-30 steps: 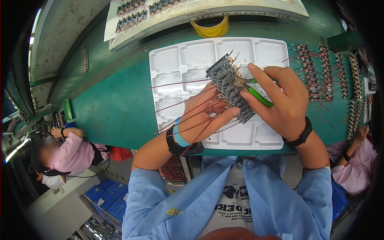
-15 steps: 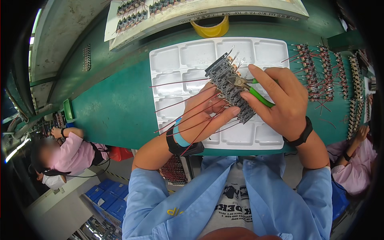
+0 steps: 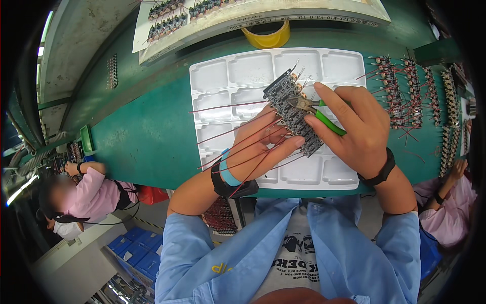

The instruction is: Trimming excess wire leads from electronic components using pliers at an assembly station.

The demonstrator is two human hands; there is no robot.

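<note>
Fingers of the left hand (image 3: 255, 144) grasp the board (image 3: 278, 93), tilted over the tray (image 3: 298, 172) in the head view, wires (image 3: 223, 133) trailing leftward; those of the right hand (image 3: 363, 124) grip the pliers (image 3: 304, 104), their head at the board's face. Since a moment ago, the board shifts only slightly while the far-left strip (image 3: 112, 71) slides rightward; the work apparently stays at one spot.

Wide fisheye view from the head, steeply down onto nearby hands (image 3: 365, 133).
</note>
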